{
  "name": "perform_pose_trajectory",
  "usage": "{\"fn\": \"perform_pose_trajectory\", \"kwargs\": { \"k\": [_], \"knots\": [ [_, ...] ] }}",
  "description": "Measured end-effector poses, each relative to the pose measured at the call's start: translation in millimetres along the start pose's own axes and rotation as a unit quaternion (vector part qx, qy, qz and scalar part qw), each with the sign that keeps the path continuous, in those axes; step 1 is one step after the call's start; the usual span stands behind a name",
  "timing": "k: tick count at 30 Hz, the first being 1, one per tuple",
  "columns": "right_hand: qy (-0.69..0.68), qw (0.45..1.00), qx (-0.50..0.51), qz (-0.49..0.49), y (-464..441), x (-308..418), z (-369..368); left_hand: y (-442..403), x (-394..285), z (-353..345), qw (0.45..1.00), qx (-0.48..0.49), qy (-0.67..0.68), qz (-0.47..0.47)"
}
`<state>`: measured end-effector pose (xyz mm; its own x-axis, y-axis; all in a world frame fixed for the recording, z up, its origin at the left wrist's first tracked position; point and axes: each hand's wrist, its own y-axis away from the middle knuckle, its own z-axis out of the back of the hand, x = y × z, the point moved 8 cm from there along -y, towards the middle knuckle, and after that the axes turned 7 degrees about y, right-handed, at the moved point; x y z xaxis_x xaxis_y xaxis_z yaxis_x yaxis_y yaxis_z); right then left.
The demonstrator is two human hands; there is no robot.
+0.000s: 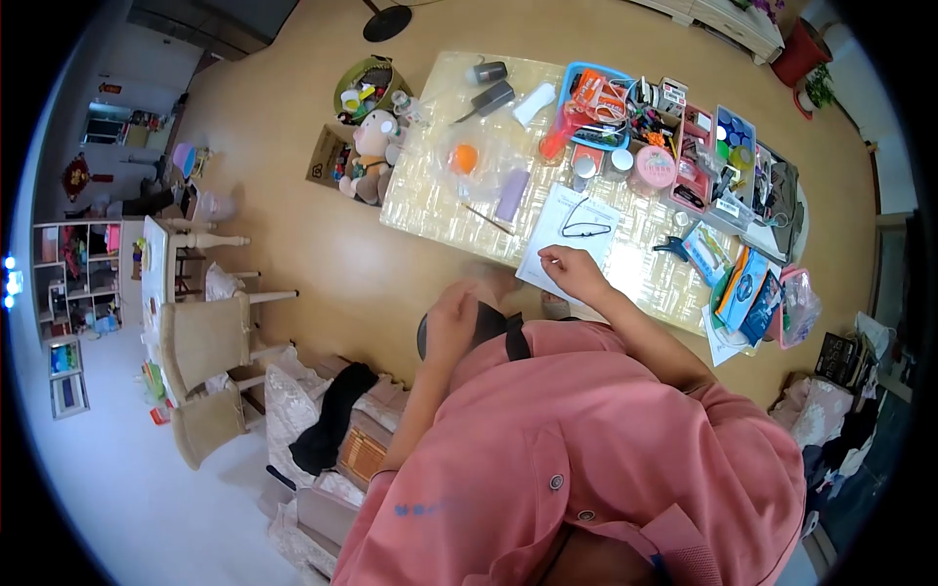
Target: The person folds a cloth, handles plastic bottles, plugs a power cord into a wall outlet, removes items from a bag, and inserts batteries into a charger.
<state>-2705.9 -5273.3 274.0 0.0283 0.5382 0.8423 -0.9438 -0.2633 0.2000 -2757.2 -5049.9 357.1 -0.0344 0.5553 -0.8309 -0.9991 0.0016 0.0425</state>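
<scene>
My left hand (454,317) is held over my lap, beside a dark round thing, its fingers curled in and too small to make out in detail. Over the near edge of a white printed sheet (547,230) is my right hand (576,273), with its fingers bent together; nothing clearly shows between them. Dark-framed glasses (586,230) lie on the sheet, just beyond my right hand. To the left of the sheet on the table (420,200) are a purple block (511,195), a thin stick (487,218) and an orange ball (463,158) on clear plastic.
A blue basket (565,93), jars, a pink-lidded tub (655,168) and pink trays fill the table's far right. Blue packets (747,288) lie near its right edge. A plush toy (373,146) sits left of the table. Chairs (205,337) stand further left.
</scene>
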Motion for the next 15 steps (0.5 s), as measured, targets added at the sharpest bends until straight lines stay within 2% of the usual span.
{"fn": "perform_pose_trajectory", "kwargs": {
  "k": [3, 8, 12, 15],
  "knots": [
    [-0.006, 1.000, -0.022, -0.015, -16.5, -2.5, 2.0, -25.1, -2.1, 2.5, 0.999, 0.023, 0.017, -0.018],
    [-0.011, 0.997, -0.040, -0.058, -45.9, 7.4, -3.7, -71.1, 9.3, 20.2, 0.998, 0.062, 0.014, 0.012],
    [-0.003, 0.994, -0.074, -0.083, -76.2, 14.9, -20.9, -112.6, 45.1, 39.0, 0.994, 0.107, -0.012, -0.011],
    [0.011, 0.991, -0.077, -0.113, -109.1, 32.8, -50.6, -144.3, 81.3, 65.9, 0.992, 0.124, 0.022, -0.014]
  ]
}}
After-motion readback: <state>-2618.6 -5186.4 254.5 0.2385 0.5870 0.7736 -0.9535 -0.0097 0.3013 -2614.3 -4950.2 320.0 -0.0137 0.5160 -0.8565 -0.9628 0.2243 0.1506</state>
